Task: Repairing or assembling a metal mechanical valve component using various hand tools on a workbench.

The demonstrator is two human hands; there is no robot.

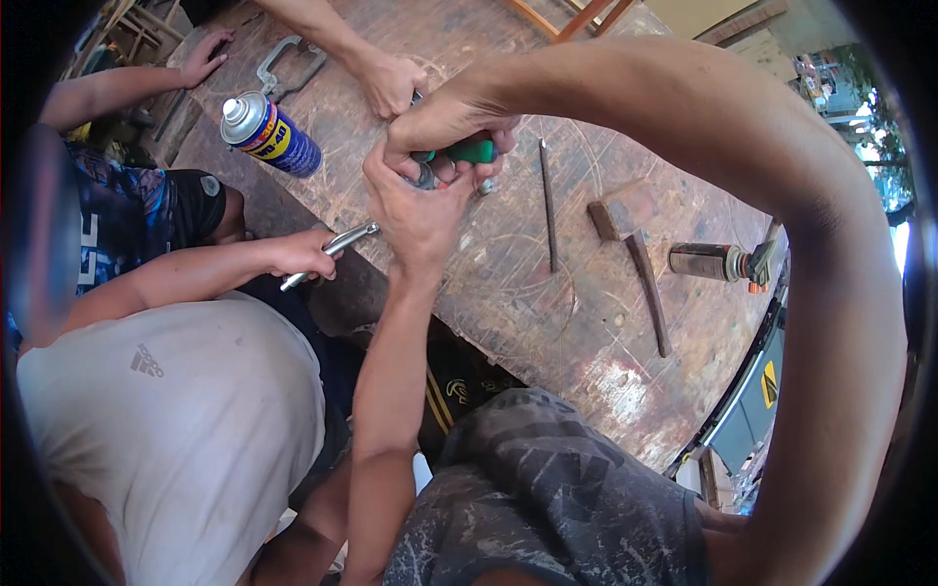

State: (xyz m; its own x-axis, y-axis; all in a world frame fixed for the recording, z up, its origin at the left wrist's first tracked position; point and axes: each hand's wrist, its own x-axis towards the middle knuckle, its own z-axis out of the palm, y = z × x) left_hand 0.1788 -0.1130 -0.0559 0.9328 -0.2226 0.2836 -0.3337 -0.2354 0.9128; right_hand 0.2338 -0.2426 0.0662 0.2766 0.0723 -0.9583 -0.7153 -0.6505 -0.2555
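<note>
Above the middle of the view, my right hand (430, 127) is wrapped round a green-handled tool (472, 150), its shape mostly hidden by fingers. My left hand (418, 207) is closed just below it on a metal part (422, 177), only partly visible. A co-worker's hand (391, 83) grips something at the far end of this cluster, touching or very close to my right hand. Another small metal piece (487, 188) shows beside my fingers. To the left, another person's hand (303, 252) holds a chrome wrench (347, 239) close to my left wrist.
On the worn wooden table (625, 391) lie a spray can (293, 146), a C-clamp (283, 73), a steel rod (547, 210), a hammer (635, 264) and a gas torch (708, 262). A co-worker's hand (200, 63) rests at the upper left edge; a person in white (176, 410) is close on my left.
</note>
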